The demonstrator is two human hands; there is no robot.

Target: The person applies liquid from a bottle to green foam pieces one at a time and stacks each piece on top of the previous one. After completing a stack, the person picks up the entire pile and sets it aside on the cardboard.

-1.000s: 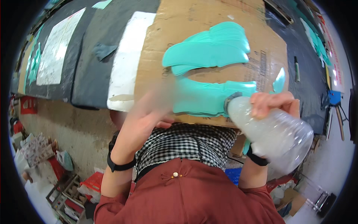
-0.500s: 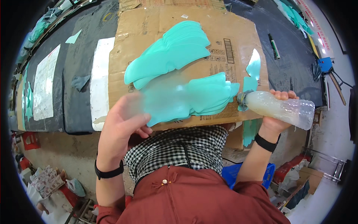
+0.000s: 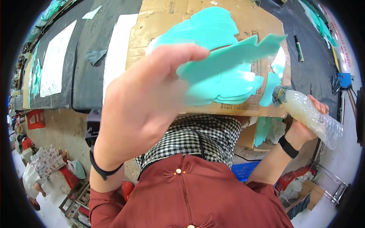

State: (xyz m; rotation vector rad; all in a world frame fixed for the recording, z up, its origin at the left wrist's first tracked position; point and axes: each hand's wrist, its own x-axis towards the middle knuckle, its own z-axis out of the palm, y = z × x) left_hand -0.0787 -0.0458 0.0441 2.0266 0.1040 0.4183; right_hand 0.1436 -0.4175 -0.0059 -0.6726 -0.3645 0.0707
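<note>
My left hand (image 3: 146,87) is raised above the cardboard and closed on one teal cut piece (image 3: 228,57), a thin, limp shape with a notched far end. Motion smears its fingertips and the piece. Beneath lies a fanned stack of teal cut pieces (image 3: 232,85), with another stack (image 3: 201,28) farther back. At the right, my right hand (image 3: 304,127) wraps round a clear plastic bottle (image 3: 310,110) of cloudy whitish liquid. The bottle lies tilted, its dark-wrapped, tied neck (image 3: 280,95) pointing left over the cardboard beside a narrow teal piece (image 3: 270,89).
A cardboard sheet (image 3: 152,19) covers the middle of the dark table (image 3: 89,76). White paper (image 3: 59,60) and a grey scrap (image 3: 95,57) lie left; a marker (image 3: 299,49) lies right. Below the edge are a red stool (image 3: 36,119) and a blue crate (image 3: 245,171).
My left hand has risen from the near stack, lifting a teal piece up. My right hand and the bottle have shifted right in view, and the whole view has shifted too.
</note>
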